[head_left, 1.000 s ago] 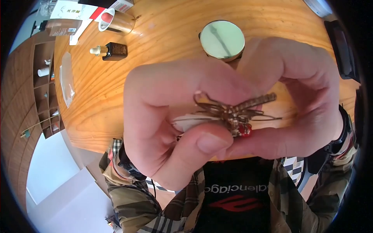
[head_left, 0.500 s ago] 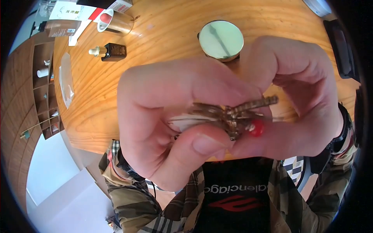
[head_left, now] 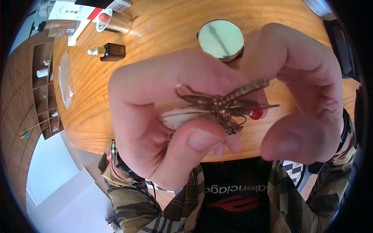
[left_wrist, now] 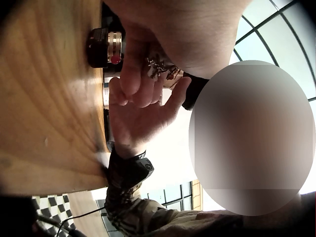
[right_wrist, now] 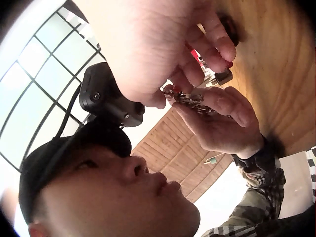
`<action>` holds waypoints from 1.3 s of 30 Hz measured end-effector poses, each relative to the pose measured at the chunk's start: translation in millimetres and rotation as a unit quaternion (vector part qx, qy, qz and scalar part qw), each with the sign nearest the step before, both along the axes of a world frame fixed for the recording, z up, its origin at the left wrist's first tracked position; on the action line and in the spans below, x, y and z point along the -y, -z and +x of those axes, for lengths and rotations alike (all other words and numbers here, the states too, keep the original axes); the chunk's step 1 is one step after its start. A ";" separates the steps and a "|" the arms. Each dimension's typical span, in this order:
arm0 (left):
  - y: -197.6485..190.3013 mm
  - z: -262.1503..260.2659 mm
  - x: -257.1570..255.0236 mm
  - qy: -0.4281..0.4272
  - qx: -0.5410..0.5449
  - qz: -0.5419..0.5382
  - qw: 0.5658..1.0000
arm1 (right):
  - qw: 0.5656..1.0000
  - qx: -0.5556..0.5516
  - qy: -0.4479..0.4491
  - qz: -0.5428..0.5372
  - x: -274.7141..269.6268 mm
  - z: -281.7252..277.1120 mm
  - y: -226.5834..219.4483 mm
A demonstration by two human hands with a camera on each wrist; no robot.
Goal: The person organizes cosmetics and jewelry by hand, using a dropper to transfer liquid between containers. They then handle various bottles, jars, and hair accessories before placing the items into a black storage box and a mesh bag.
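Note:
In the head view my left hand pinches a bronze-coloured metal ornament between thumb and curled index finger. It has a ribbed stem, thin looped wires, a pale flat piece under the thumb and a red bead on its right side. My right hand is close beside it, index finger bent and passing behind the stem and bead, thumb well apart from it below. From the right wrist, the ornament shows between both hands, the right fingers loosely bent around it. The left wrist view partly hides it behind the left hand.
Beyond the hands, a round compact with a pale top sits on the wooden table. To the left are a dark dropper bottle, a clear cup on its side and a plastic sleeve. A black case lies far right.
My right thumb has come away from the index finger and dropped below the ornament. My left hand has moved slightly left with the ornament, whose wires sit at a different angle.

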State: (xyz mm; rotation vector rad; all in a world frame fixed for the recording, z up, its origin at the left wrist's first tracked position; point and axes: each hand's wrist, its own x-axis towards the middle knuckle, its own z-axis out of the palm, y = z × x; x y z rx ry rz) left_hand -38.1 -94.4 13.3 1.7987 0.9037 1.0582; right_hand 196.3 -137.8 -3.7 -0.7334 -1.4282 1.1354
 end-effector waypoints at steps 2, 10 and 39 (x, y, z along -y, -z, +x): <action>-0.1 2.4 -1.7 0.000 -0.003 0.002 1.000 | 1.000 0.013 0.005 0.022 0.4 1.0 -0.1; -1.7 -0.8 3.2 -0.008 -0.017 0.009 1.000 | 0.998 0.065 0.004 0.017 2.0 8.7 -3.1; -5.9 -11.1 -0.5 0.062 0.115 -0.089 0.987 | 0.989 0.143 0.032 0.019 7.5 16.7 -13.0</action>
